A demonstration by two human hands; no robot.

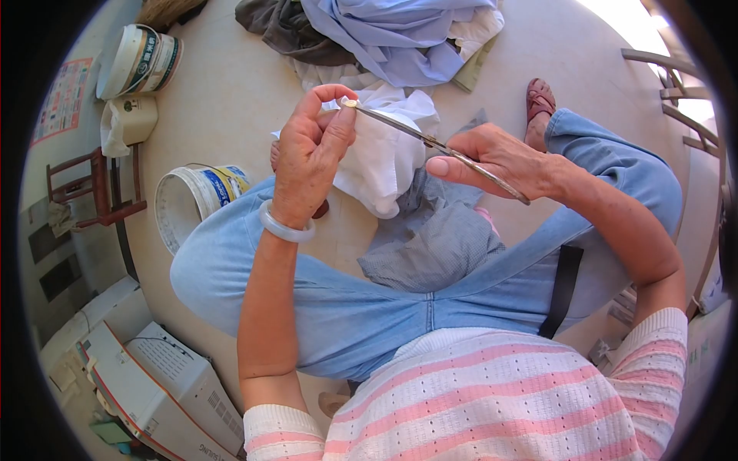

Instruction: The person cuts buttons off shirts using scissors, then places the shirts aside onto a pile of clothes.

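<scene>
My left hand [315, 154], with a pale bangle [286, 224] at its wrist, pinches a small light-coloured piece [350, 103] between thumb and fingertips. My right hand [496, 161] is closed around the handles of long metal scissors [430, 142]. Their tips point left and reach the small piece; whether they touch it is too small to tell. Below the scissors a white cloth [377, 173] hangs or lies between my knees, beside a grey-blue checked cloth [438, 234].
A heap of blue clothes [384, 34] lies on the floor ahead, with dark cloth [296, 34] beside it. Buckets [181, 207], a small wooden stool [100, 188] and boxes [177, 384] stand at the left. Wooden chair parts [680, 96] are at the right.
</scene>
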